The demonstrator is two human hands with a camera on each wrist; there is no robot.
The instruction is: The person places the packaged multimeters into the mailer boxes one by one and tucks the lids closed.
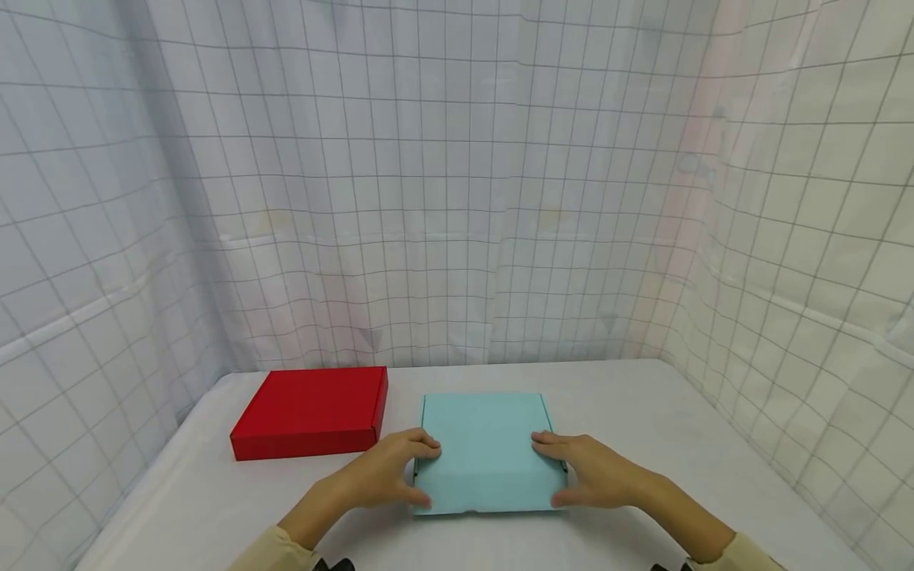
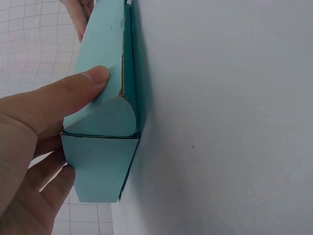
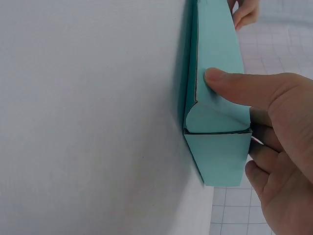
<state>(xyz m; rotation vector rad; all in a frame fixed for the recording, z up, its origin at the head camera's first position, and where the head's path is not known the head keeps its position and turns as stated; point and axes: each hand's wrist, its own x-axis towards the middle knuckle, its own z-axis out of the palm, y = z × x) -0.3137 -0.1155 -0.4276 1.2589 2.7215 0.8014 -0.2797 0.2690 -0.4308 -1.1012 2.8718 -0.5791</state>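
A light blue cardboard box [image 1: 489,452] lies flat on the table in the head view, its lid down on top. My left hand [image 1: 393,469] holds its left front corner, fingers over the lid's edge and thumb at the front. Mirroring it, my right hand [image 1: 596,472] holds the right front corner. The left wrist view shows that thumb on the front flap [image 2: 102,39], with a tapered side flap [image 2: 100,169] jutting out beside it. A similar side flap [image 3: 217,159] juts out in the right wrist view, next to the right thumb. A narrow gap runs along the front flap's edge.
To the left and slightly farther back lies a closed red box [image 1: 310,412]. The table [image 1: 628,412] has a white cover. White grid-patterned curtains [image 1: 457,198] hang behind it and on both sides.
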